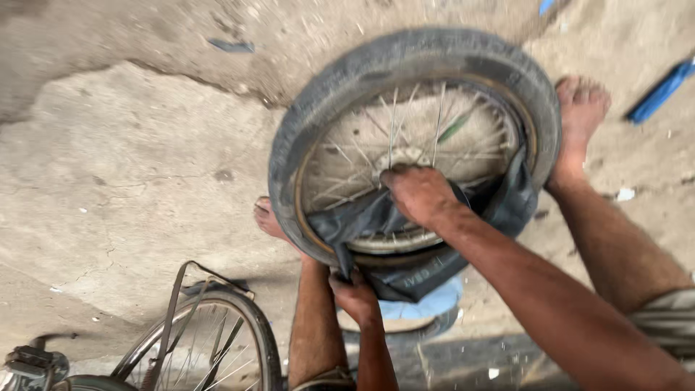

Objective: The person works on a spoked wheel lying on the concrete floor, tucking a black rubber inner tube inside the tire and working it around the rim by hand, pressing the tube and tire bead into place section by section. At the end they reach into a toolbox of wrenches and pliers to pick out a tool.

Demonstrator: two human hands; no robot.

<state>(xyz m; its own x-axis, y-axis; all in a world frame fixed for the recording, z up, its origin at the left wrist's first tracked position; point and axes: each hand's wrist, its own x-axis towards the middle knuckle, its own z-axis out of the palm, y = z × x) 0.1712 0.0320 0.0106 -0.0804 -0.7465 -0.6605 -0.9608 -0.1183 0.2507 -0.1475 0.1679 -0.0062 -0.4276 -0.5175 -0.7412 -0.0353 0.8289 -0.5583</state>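
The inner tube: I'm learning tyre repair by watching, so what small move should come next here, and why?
Probably pull the next stretch of inner tube out. Part already hangs outside the tyre, the right hand grips it at the rim, and the left hand holds the loose end.

The second bicycle wheel (210, 340) is cut off by the bottom edge, and motion blur smears the spokes (405, 137).

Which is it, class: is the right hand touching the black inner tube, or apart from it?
Touching. The head view shows the right hand pressed onto the black inner tube inside the wheel, with no gap.
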